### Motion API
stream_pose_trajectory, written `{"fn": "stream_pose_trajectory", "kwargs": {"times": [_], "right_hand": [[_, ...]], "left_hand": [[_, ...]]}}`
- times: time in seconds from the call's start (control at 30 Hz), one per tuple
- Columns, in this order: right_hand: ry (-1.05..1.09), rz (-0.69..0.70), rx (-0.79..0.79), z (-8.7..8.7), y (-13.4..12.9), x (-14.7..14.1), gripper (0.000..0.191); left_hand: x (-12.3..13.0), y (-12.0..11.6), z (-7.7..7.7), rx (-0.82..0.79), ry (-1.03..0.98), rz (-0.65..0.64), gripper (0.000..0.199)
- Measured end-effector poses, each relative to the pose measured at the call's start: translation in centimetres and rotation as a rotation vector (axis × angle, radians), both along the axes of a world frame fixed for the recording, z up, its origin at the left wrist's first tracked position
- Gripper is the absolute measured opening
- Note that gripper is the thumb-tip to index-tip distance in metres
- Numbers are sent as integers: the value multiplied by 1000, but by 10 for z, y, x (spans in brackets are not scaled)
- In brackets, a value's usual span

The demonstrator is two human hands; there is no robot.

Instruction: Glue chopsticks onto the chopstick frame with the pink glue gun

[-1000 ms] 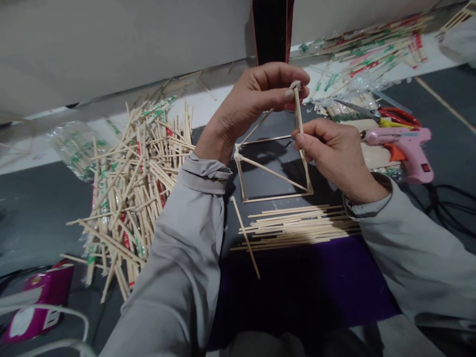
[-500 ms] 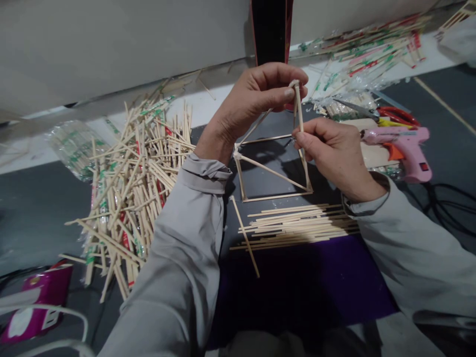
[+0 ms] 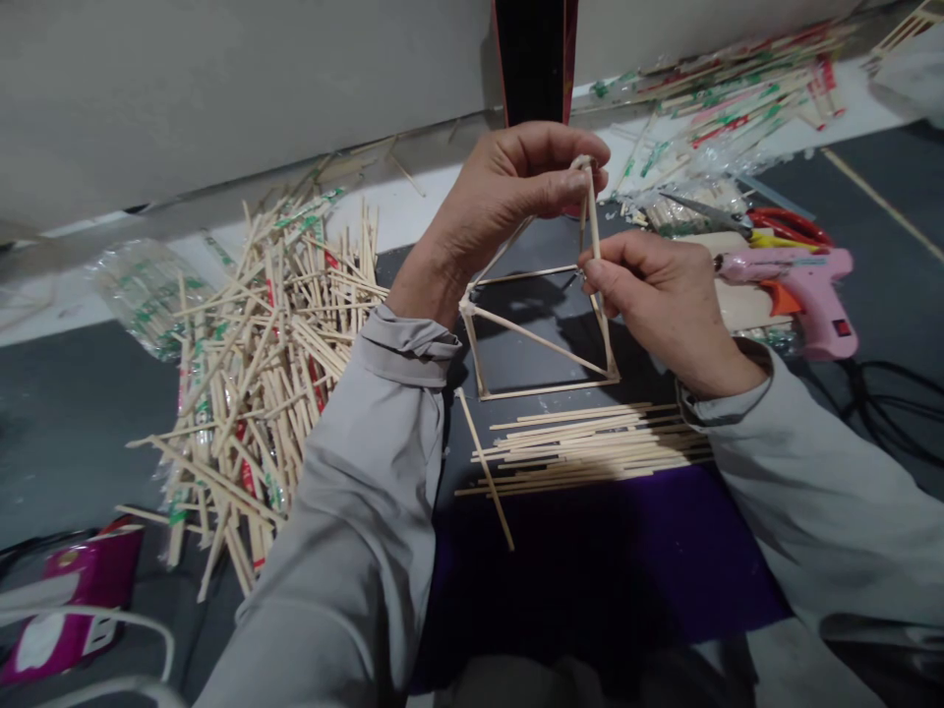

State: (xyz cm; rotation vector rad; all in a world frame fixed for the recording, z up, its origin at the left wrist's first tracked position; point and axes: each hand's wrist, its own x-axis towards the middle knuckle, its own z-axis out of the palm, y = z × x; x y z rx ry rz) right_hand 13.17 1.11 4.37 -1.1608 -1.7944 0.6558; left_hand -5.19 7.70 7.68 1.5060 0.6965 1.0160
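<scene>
Fingers of the left hand [image 3: 508,202] pinch the top of a thin wooden stick pyramid [image 3: 542,324]; right hand [image 3: 656,295] pinches one slanted stick; no writing can be read

Left of centre, a loose heap of sticks [image 3: 258,364] blocks the tabletop [image 3: 66,423]; at upper right, a pink glue gun [image 3: 800,290], scissors [image 3: 744,224] and wrapped sticks [image 3: 730,98] crowd the surface. A row of laid sticks [image 3: 590,447] lies just below the stick frame [image 3: 542,334], leaving only a narrow gap. Open room remains on the dark surface at far left and on the purple mat [image 3: 626,560] at lower centre.
</scene>
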Motion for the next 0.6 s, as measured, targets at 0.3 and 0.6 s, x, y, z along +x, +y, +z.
{"fn": "stream_pose_trajectory", "kwargs": {"times": [0.3,0.6], "right_hand": [[-40,-13,22,1,1,0,12],[-59,-7,17,1,0,2,15]], "left_hand": [[-2,-1,4,29,33,24,18],[-1,-1,4,138,27,38,11]]}}
